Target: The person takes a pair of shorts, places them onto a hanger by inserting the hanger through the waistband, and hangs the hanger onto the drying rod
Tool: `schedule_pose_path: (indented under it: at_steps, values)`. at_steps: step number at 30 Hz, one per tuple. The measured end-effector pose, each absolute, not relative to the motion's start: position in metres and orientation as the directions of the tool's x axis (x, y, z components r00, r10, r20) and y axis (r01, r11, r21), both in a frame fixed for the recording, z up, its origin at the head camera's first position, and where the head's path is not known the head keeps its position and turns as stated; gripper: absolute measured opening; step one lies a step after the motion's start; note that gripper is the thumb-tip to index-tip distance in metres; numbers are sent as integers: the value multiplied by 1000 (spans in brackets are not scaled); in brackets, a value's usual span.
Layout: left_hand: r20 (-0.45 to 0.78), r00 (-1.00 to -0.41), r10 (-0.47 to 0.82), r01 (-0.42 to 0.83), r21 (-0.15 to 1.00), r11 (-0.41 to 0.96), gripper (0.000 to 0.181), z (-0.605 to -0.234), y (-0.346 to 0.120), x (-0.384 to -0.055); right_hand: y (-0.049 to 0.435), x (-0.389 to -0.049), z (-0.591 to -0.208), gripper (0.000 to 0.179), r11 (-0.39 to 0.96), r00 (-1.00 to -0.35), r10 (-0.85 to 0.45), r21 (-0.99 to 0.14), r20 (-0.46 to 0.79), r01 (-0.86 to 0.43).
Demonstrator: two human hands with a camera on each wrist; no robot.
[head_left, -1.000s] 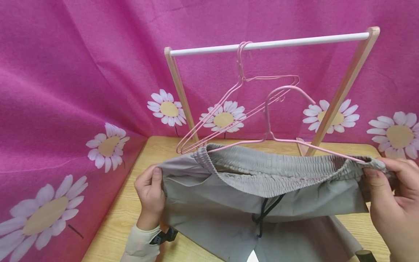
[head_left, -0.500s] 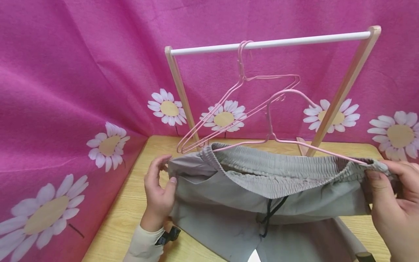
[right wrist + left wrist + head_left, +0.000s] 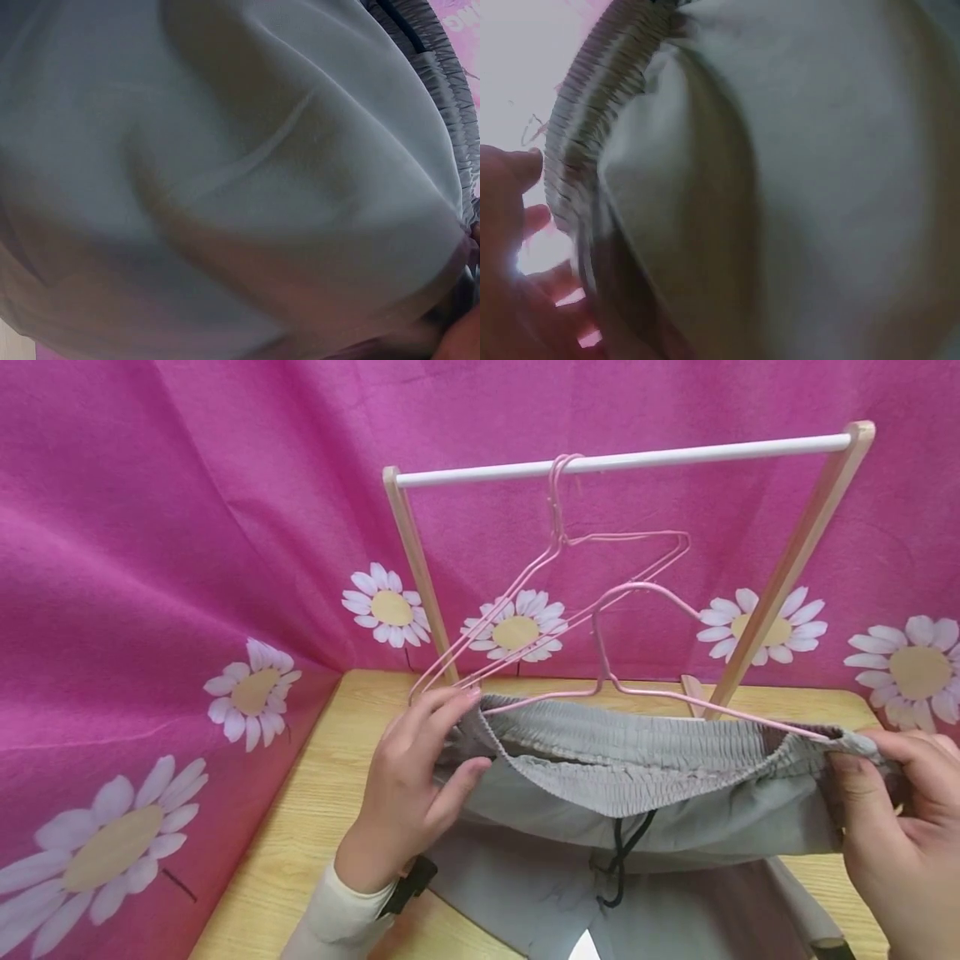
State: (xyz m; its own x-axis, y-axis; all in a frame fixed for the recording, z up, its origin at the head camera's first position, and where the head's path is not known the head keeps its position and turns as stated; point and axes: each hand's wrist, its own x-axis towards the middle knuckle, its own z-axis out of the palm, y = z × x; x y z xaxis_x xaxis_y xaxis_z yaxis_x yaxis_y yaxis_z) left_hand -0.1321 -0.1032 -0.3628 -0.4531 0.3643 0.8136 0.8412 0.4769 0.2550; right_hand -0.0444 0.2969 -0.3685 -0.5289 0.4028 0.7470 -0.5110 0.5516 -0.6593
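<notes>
Grey pants (image 3: 660, 835) with a gathered elastic waistband (image 3: 645, 789) and a black drawstring (image 3: 619, 860) hang spread between the hands. A pink hanger (image 3: 600, 652) lies inside the waist opening, its hook standing up above it. My right hand (image 3: 903, 835) pinches the waistband's right end, thumb in front, close to the hanger's tip. At the left end of the waistband is my left hand (image 3: 420, 777), its fingers extended and thumb spread apart. In the left wrist view, the left fingers (image 3: 551, 281) are close beside the waistband. Pant fabric (image 3: 262, 187) fills most of the right wrist view.
Behind the pants stands a wooden rack with a white rail (image 3: 622, 462). Two pink hangers (image 3: 557, 527) hang from the rail. A light wood table (image 3: 322, 760) lies below, with a pink flowered cloth (image 3: 225, 510) behind and at the left.
My left hand has let go of the cloth at the pants' left side and moved right and up to the waistband's end. The hanger's hook has sunk slightly. My right hand keeps its grip.
</notes>
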Motion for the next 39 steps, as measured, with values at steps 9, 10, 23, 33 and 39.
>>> schedule_pose_path:
  at_steps: [9, 10, 23, 33, 39]
  values:
    - [834, -463, 301, 845, 314, 433, 43, -379, -102, -143, 300, -41, -369, 23, 590, -552, 351, -636, 757, -497]
    - [842, -457, 288, 851, 320, 416, 42, -380, -103, -144, 300, -41, -369, 23, 587, -553, 349, -637, 756, -500]
    - [897, -435, 83, 854, 381, 353, 40, -379, -112, -144, 300, -41, -369, 15, 562, -582, 378, -678, 720, -473]
    - [857, -515, -12, 824, 499, 267, 33, -382, -119, -143, 297, -41, -369, 30, 516, -621, 371, -709, 691, -481]
    - [856, -516, -25, 828, 506, 243, 35, -383, -119, -143, 297, -42, -371, 27, 498, -644, 354, -719, 679, -484]
